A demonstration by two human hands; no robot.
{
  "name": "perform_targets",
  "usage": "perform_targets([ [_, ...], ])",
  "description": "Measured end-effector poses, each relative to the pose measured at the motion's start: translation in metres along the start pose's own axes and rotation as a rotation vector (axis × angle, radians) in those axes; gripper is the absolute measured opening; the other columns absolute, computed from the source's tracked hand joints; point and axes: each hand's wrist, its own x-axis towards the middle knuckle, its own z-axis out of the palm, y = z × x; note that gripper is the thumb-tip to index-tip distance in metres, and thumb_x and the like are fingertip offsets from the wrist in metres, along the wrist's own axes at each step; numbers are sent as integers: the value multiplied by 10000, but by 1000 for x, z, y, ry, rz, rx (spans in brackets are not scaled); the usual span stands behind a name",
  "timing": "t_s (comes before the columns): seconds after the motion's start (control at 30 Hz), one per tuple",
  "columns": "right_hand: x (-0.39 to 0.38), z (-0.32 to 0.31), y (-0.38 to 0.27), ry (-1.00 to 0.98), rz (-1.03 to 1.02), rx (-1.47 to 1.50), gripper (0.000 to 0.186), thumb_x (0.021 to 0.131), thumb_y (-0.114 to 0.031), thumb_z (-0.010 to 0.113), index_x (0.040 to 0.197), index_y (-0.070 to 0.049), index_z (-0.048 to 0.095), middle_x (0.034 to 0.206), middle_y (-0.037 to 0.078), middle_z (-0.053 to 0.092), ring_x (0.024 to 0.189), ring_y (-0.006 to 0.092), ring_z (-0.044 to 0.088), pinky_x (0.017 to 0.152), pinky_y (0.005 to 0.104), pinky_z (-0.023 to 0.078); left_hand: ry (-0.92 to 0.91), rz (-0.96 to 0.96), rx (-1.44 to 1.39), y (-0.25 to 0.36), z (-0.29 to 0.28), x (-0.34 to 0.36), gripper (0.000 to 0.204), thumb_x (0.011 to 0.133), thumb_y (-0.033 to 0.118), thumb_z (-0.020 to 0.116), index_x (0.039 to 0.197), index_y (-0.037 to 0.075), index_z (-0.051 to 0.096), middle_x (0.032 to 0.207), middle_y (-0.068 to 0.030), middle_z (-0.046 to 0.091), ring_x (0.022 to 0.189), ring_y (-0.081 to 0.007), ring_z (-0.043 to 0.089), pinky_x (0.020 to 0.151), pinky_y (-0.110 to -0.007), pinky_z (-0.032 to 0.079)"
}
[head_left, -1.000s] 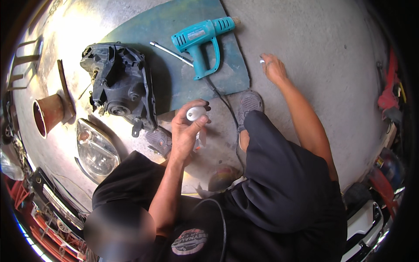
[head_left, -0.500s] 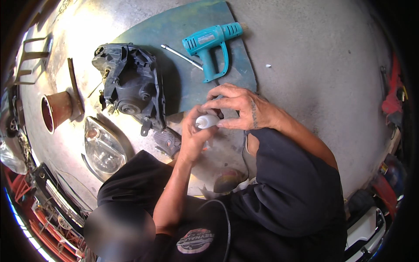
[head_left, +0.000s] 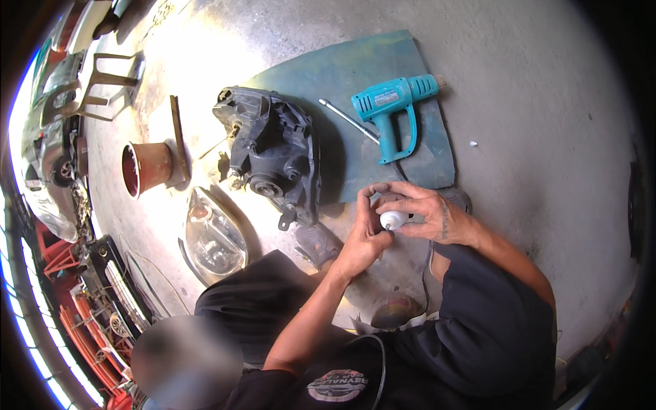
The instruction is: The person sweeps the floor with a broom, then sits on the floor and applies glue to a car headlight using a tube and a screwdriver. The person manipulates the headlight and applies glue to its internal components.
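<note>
Close together in front of my body, both hands are around a small white plastic bottle [head_left: 392,220] with a narrow tip. My right hand [head_left: 434,216] has its fingers and thumb about the bottle. Curled at the bottle's left side is my left hand [head_left: 363,239], its thumb just under the tip; its inner fingers are partly hidden. Beyond them a teal heat gun [head_left: 386,113] lies on a green panel [head_left: 321,68], beside a metal rod-like tool [head_left: 347,120]. Left of these, a black headlight housing [head_left: 270,150] sits back side up, partly on the panel.
A clear headlight lens [head_left: 215,236] rests on the concrete floor near my left knee. Further left stand a reddish-brown bucket [head_left: 152,167] and a dark flat bar [head_left: 179,140]. A chair-like frame [head_left: 106,82] is at the far left. The heat gun's cord [head_left: 428,273] runs near my legs.
The view has shifted, so everything sits lower and further right. My right hand has closed further around the bottle, whose tip now points more toward me.
</note>
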Motion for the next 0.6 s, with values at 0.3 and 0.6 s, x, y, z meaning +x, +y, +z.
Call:
perform_targets([
  [0.3,-7,-10,15,121,94,111,458,881,-75,754,1331,-2,708,1443,180,664,1342,321,640,1129,400,482,933,592,1321,79,-145,28,555,925,237,785,1411,36,608,1305,-235,616,1224,-364,631,1052,-502,516],
  [0.6,-10,-3,44,157,303,338,407,948,-106,743,1341,-8,706,1286,73,711,1168,163,643,1018,330,506,654,-123,1298,114,-273,76,845,830,568,864,1441,24,654,1269,-317,691,1213,-439,686,1018,-501,547],
])
